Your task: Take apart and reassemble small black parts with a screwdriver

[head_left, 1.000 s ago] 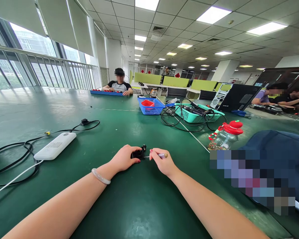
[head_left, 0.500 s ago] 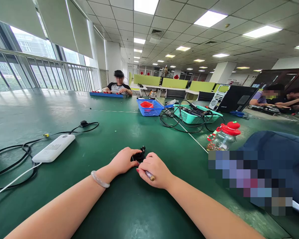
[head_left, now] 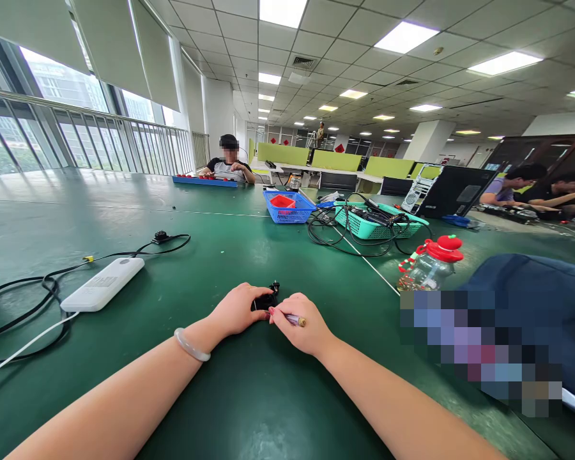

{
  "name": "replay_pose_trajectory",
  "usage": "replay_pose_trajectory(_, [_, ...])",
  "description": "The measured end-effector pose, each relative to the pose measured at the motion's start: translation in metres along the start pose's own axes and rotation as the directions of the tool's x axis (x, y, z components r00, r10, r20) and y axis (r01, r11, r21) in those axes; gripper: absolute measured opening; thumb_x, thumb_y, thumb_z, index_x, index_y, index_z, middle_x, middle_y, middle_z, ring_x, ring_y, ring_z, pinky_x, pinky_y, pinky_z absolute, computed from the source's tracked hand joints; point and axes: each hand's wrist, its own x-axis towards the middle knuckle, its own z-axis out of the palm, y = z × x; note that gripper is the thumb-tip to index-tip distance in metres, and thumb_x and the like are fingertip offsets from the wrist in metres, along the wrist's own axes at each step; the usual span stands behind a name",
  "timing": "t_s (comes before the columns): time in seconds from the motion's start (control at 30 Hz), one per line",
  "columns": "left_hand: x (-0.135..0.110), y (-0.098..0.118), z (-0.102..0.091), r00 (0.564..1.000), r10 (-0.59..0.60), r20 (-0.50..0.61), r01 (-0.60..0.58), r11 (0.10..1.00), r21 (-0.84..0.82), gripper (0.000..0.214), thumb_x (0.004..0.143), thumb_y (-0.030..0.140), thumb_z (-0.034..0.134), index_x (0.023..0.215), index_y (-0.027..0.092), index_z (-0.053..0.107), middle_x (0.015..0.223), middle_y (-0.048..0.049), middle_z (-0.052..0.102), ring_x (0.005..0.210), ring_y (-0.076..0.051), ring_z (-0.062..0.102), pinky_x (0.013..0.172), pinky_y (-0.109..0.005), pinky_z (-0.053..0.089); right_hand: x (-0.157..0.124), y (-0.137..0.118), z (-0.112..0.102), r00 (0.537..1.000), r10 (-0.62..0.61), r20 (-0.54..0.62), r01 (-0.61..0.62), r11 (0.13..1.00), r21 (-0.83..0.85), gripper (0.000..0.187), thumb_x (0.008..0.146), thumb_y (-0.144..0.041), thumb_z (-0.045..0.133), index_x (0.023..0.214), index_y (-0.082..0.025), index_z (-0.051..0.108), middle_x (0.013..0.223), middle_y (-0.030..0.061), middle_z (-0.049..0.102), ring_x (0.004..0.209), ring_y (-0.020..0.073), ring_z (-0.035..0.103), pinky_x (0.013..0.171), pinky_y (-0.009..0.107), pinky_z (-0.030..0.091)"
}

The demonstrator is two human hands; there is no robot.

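Note:
My left hand [head_left: 237, 308] curls its thumb and fingers around a small black device [head_left: 264, 301] on the green tabletop and holds it down. A dark piece [head_left: 275, 287] sticks out at the device's far end. In my closed right hand [head_left: 303, 327] is a slim screwdriver-like tool [head_left: 294, 320] with a pale purplish handle and a brass-coloured end. It lies nearly level, pointing left at the device's near side. Its tip is hidden by my fingers, so contact cannot be made out.
A white power bank [head_left: 103, 284] with cables lies left. Ahead stand a blue basket [head_left: 290, 216] and a green basket [head_left: 359, 228] with tangled cables. On the right are a red-lidded bottle [head_left: 429, 268] and a dark blue bag [head_left: 531, 300]. Other people sit around the table.
My right hand has shifted slightly right and turned the tool from slanting towards me to nearly level. My left hand keeps its grip on the black device.

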Motion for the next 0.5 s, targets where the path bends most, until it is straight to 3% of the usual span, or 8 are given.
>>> replay_pose_trajectory(0.23, [-0.0013, 0.0017, -0.0019, 1.000, 0.009, 0.015, -0.010, 1.000, 0.030, 0.049, 0.080, 0.032, 0.061, 0.128, 0.026, 0.058, 0.112, -0.0080, 0.069, 0.106, -0.027, 0.060, 0.094, -0.040, 0.047, 0.0017, -0.0023, 0.0002, 0.999, 0.006, 0.039, -0.005, 1.000, -0.017, 0.040, 0.099, -0.031, 0.042, 0.069, -0.021, 0.067, 0.059, -0.0024, 0.063, 0.055, 0.0100, 0.053, 0.066, 0.026, 0.035])
replay_pose_trajectory(0.43, [-0.0007, 0.0010, -0.0005, 1.000, 0.014, -0.010, -0.014, 0.999, 0.033, 0.047, 0.077, 0.027, 0.063, 0.124, 0.025, 0.061, 0.112, -0.0056, 0.070, 0.105, -0.025, 0.060, 0.096, -0.039, 0.046, 0.0005, -0.0070, -0.0055, 0.973, -0.225, -0.046, 0.221, 0.972, -0.076, 0.039, 0.094, -0.034, 0.045, 0.063, -0.020, 0.064, 0.054, -0.0016, 0.056, 0.055, 0.0108, 0.045, 0.069, 0.030, 0.033])
replay_pose_trajectory(0.5, [-0.0004, 0.0005, 0.0004, 1.000, 0.009, -0.012, -0.008, 1.000, 0.024, 0.045, 0.078, 0.030, 0.063, 0.123, 0.024, 0.061, 0.113, -0.0052, 0.070, 0.105, -0.026, 0.060, 0.096, -0.041, 0.046, 0.0003, -0.0064, -0.0067, 0.962, -0.250, -0.112, 0.240, 0.966, -0.093, 0.037, 0.094, -0.031, 0.043, 0.064, -0.019, 0.063, 0.055, -0.0007, 0.056, 0.056, 0.0116, 0.045, 0.070, 0.030, 0.034])
